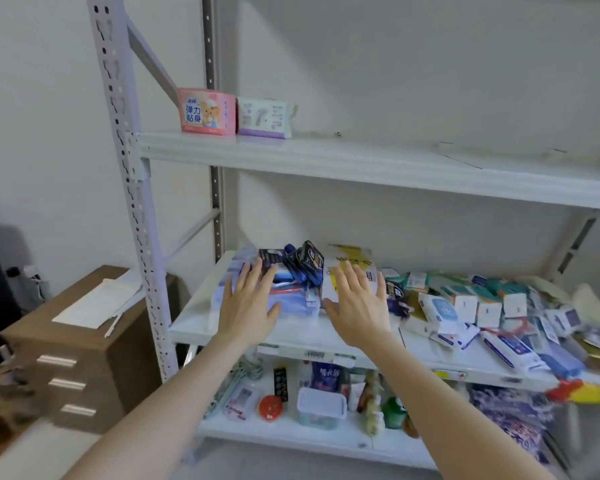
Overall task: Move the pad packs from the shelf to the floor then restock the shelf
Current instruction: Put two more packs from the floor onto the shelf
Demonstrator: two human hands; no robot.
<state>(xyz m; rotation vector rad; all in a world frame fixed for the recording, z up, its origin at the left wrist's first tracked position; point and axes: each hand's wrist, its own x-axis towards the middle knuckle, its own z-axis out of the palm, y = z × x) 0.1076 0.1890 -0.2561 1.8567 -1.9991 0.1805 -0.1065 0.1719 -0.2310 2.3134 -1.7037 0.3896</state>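
Note:
Two pad packs stand side by side at the left end of the upper shelf (326, 161): a pink pack (207, 111) with a bear picture and a white-and-purple pack (265, 118). Both my hands are raised in front of the middle shelf (201, 320), well below the packs. My left hand (248, 304) has its fingers straight and spread, holding nothing. My right hand (359, 303) is likewise spread with nothing in it. Neither hand touches a pack.
The middle shelf carries blue and dark packets (291, 271), a yellow-and-white bag (347, 268) and several small boxes and tubes to the right. The bottom shelf holds bottles and a plastic tub (321, 407). A brown drawer cabinet (80, 348) with papers stands left of the rack's upright (132, 188).

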